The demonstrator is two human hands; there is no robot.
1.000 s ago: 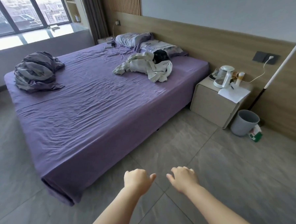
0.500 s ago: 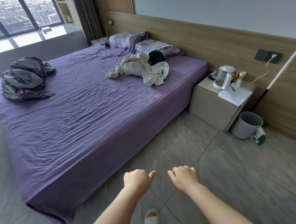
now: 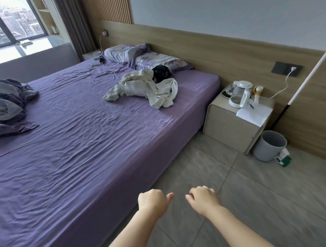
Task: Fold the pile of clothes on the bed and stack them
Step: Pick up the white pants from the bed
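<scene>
Purple bed [image 3: 95, 138] (cream clothes [image 3: 147, 88])

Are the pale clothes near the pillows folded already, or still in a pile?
Unfolded: the pale clothes lie crumpled in a loose heap on the bed.

Two bare forearms enter the view from the near edge, and no sleeve, cuff, watch, bracelet or glove shows on either one up to where the picture cuts them off. The left hand [image 3: 153, 203] and the right hand [image 3: 203, 200] are likewise uncovered, with no ring visible on the backs of the fingers that face the camera. The nails cannot be made out, since the fingertips are turned away, and no other part of the person appears in view.
</scene>
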